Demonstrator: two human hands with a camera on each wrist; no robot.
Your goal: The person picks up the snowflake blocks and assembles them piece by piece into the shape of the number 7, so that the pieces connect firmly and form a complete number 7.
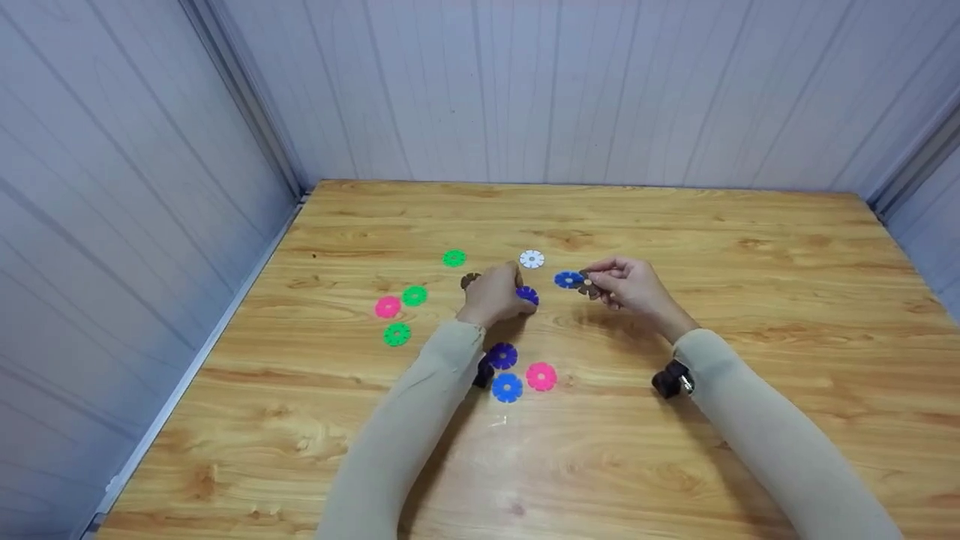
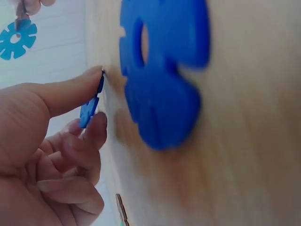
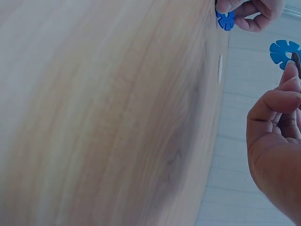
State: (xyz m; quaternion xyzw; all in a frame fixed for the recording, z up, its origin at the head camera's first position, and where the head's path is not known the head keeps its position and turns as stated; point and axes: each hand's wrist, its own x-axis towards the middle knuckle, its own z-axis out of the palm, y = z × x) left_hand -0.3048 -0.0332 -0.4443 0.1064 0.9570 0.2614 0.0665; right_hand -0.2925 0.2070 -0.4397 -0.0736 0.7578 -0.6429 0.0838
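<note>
My left hand (image 1: 493,295) pinches a dark blue notched disc (image 1: 528,295) between thumb and fingers, close over the table. In the left wrist view this disc (image 2: 89,110) stands on edge, partly hidden by the fingers. To the right, my right hand (image 1: 637,289) holds a brown notched disc (image 1: 588,286) raised above the tabletop. A lighter blue disc (image 1: 567,280) is joined to the brown one and sticks out toward the left hand. Another brown disc (image 1: 470,280) lies partly covered by my left hand.
A white disc (image 1: 532,259) lies beyond the hands. Green discs (image 1: 415,295) and a pink disc (image 1: 388,307) lie at left. Nearer are another dark blue disc (image 1: 502,355), a blue disc (image 1: 507,388) and a pink disc (image 1: 541,376). Panel walls (image 1: 555,90) border the wooden table (image 1: 787,300).
</note>
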